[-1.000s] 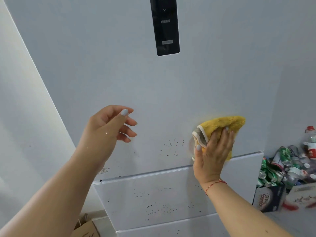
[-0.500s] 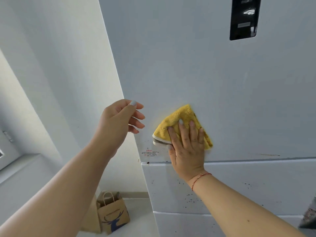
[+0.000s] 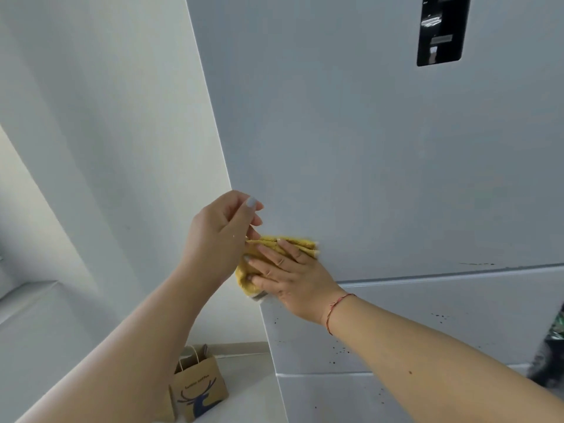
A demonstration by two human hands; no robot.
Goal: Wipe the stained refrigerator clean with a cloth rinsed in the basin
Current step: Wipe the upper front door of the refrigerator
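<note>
The white refrigerator (image 3: 381, 154) fills the right of the view, with a black control panel (image 3: 441, 29) near the top. My right hand (image 3: 290, 276) presses a yellow cloth (image 3: 248, 280) flat against the lower left corner of the upper door, fingers straight. My left hand (image 3: 221, 236) hovers just left of the cloth with its fingers loosely curled, holding nothing. Dark speckled stains (image 3: 338, 352) dot the drawer fronts below. The basin is out of sight.
A white wall (image 3: 106, 148) stands left of the refrigerator. A brown paper bag (image 3: 200, 389) with a deer print sits on the floor by the fridge's lower left corner. Dark clutter (image 3: 549, 355) shows at the right edge.
My right hand has slid the cloth leftward along the bottom of the upper door to its left edge. The view has swung left, and my left hand now overlaps the cloth.
</note>
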